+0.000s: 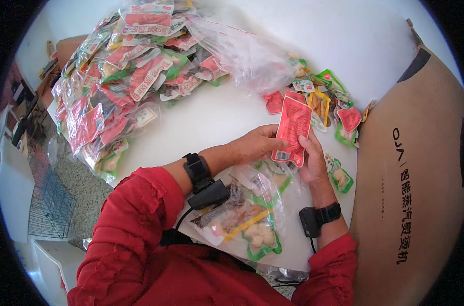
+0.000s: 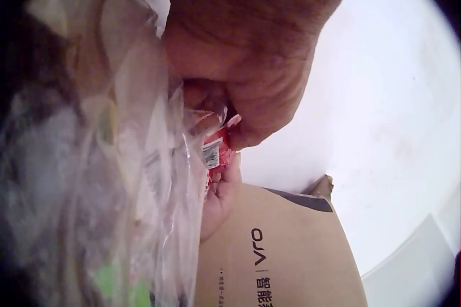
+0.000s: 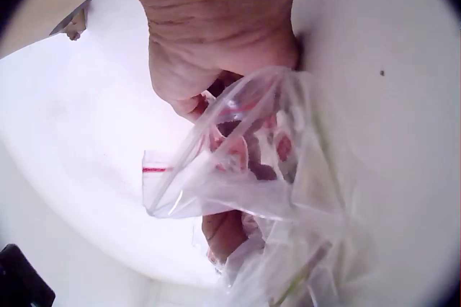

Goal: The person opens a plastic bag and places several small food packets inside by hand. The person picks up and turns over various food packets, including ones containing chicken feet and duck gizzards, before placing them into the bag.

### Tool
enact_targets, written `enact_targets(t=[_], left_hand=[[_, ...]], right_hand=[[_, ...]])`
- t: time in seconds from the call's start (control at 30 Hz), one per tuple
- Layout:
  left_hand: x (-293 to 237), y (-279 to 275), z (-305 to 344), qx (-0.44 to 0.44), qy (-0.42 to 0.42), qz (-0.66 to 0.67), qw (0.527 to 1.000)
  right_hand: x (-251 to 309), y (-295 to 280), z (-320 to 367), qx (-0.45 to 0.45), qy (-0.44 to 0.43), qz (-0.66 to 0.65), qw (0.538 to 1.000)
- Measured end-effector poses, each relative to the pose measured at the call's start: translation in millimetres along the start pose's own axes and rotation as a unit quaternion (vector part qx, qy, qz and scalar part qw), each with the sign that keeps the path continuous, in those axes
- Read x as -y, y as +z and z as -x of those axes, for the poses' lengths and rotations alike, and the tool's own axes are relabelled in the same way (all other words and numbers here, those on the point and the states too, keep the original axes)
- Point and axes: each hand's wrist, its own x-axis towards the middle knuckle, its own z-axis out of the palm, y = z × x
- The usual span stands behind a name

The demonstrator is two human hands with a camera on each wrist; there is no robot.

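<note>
In the head view a flat red snack packet [image 1: 294, 125] with a barcode stands tilted between both hands. My left hand [image 1: 253, 145] pinches its lower left edge, thumb on the front. The right hand [image 1: 314, 160] holds the lower right edge, its thumb also on the front. Another red edge peeks out behind the packet's top. Below the hands lies a clear plastic bag [image 1: 232, 209] with several green- and yellow-edged snack packets in it. In the right wrist view the zip bag's mouth [image 3: 205, 184], with a red strip, hides part of the fingers.
A big clear sack [image 1: 145, 76] full of red and green packets fills the table's left side. Several loose packets [image 1: 321, 104] lie beyond the hands, and a green-edged packet [image 1: 340, 176] lies right of them. A large cardboard box [image 1: 410, 188] borders the white table [image 1: 191, 122] on the right.
</note>
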Motion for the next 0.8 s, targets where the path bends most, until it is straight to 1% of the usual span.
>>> enact_targets(t=[0.07, 0.17, 0.3, 0.37, 0.4, 0.47, 0.53, 0.57, 0.7, 0.8], left_hand=[[-1, 3, -1, 0.007, 0.008, 0.063, 0.998], [8, -1, -7, 0.010, 0.013, 0.077, 0.997], [9, -1, -8, 0.023, 0.013, 0.088, 0.996], [9, -6, -9, 0.020, -0.008, 0.037, 0.999], [10, -7, -9, 0.020, -0.008, 0.037, 0.999], [10, -10, -10, 0.018, -0.016, -0.012, 1.000], [-1, -4, -3, 0.006, -0.029, -0.030, 0.999], [-5, -1, -1, -0.006, -0.043, -0.047, 0.998], [-1, -2, -1, -0.015, -0.030, -0.022, 0.999], [-2, 0, 0, -0.029, -0.020, -0.022, 0.999]], right_hand=[[0, -1, 1, -0.006, -0.006, -0.005, 1.000], [-1, -3, 0, -0.014, -0.013, -0.017, 1.000], [-2, -9, -2, -0.011, -0.008, -0.040, 0.999], [-2, -8, -2, -0.016, -0.015, -0.037, 0.999], [-2, -8, -2, -0.020, -0.022, -0.034, 0.999], [-1, -8, -2, -0.022, -0.019, -0.041, 0.999], [0, -6, -1, -0.023, -0.015, -0.048, 0.998], [1, -4, 0, -0.016, -0.023, -0.016, 0.999], [-3, -12, -1, 0.014, -0.029, 0.068, 0.997], [-1, -8, 0, -0.001, -0.041, 0.072, 0.997]])
